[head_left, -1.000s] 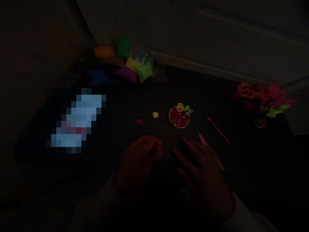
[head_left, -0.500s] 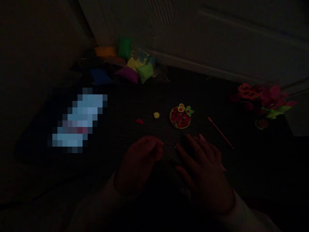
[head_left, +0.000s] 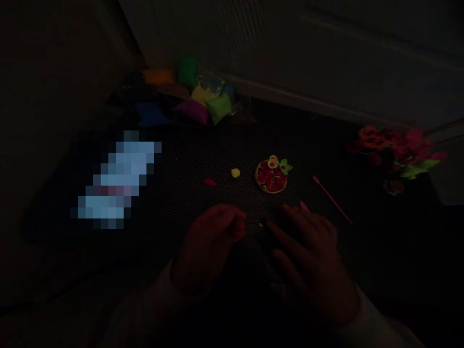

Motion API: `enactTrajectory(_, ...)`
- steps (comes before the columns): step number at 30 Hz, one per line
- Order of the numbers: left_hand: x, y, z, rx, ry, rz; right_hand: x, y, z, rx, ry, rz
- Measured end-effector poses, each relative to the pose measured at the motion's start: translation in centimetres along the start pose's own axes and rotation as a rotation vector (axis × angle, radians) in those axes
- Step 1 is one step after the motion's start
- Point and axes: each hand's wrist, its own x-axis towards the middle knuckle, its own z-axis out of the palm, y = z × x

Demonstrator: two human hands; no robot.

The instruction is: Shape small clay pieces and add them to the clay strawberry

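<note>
In the dim light my left hand (head_left: 213, 244) rests on the dark table with its fingers curled together; whatever is inside them, if anything, is hidden. Opposite it, my right hand (head_left: 308, 251) lies palm down with fingers stretched out. A tiny pale bit of clay (head_left: 260, 225) sits by its fingertips. Part of a pink tool (head_left: 303, 206) sticks out beyond this hand. Ahead of both hands are a yellow lump of clay (head_left: 235, 172), a small red piece (head_left: 209, 181) and a round clay piece (head_left: 271, 178) with red balls, a yellow rim, a yellow flower and green leaves.
A pink modelling stick (head_left: 331, 199) lies on the right. Behind it stands a cluster of red and pink flowers (head_left: 398, 147). Several bags of coloured clay (head_left: 192, 111) are heaped at the back left. A lit, blurred screen (head_left: 119, 179) is at the left.
My right hand has shifted slightly right and back, leaving the tiny pale bit in plain view beside its fingertips. My left hand has hardly moved.
</note>
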Motion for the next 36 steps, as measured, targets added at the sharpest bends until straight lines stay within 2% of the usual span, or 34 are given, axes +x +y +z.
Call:
enactTrajectory(6,0.01,-0.03,-0.07,0.02,-0.013,0.018,0.66,-0.17,0.23,-0.063,-0.004,-0.046)
enactTrajectory(16,0.0,-0.15,-0.25,-0.011,-0.011,-0.002,0.62,-0.34,0.75,-0.049,0.003,0.0)
enactTrajectory(36,0.09,-0.08,-0.09,0.001,-0.005,0.012,0.39,-0.15,0.44,-0.055,-0.001,-0.015)
